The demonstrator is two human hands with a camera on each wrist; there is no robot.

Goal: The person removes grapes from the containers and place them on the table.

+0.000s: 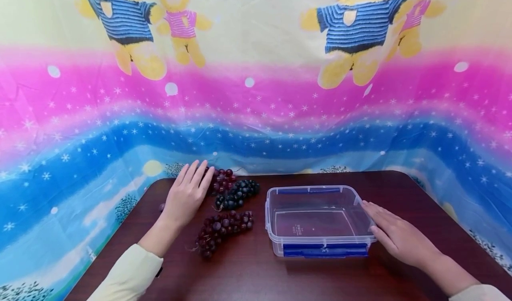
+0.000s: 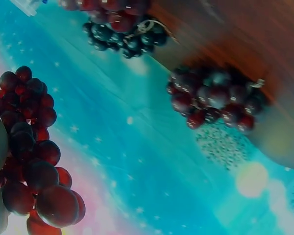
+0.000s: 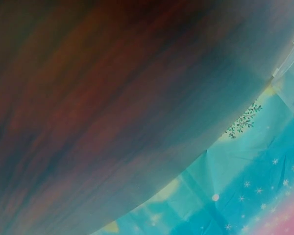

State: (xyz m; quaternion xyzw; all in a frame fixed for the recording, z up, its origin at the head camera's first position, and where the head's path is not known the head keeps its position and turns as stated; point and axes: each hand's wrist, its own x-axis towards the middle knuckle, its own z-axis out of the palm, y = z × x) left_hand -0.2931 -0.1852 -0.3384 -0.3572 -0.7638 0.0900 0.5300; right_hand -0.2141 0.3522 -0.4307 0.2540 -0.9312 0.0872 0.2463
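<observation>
My left hand (image 1: 186, 198) reaches over the far left of the table, its back toward the head camera. It holds a bunch of red grapes (image 1: 224, 180); in the left wrist view these grapes (image 2: 39, 161) hang beside the fingers, against the cloth. Just in front lie a bunch of black grapes (image 1: 238, 194) and, nearer, a bunch of dark red grapes (image 1: 224, 230). Another bunch of grapes (image 2: 215, 100), mostly hidden by the hand in the head view, lies at the left. My right hand (image 1: 402, 238) rests straight fingers against the right side of a clear plastic container (image 1: 276, 230).
The lidless container has blue clips and stands right of the middle of the dark wooden table (image 1: 256, 278). A printed cloth (image 1: 256, 101) with bears and snowflakes hangs behind and around the table.
</observation>
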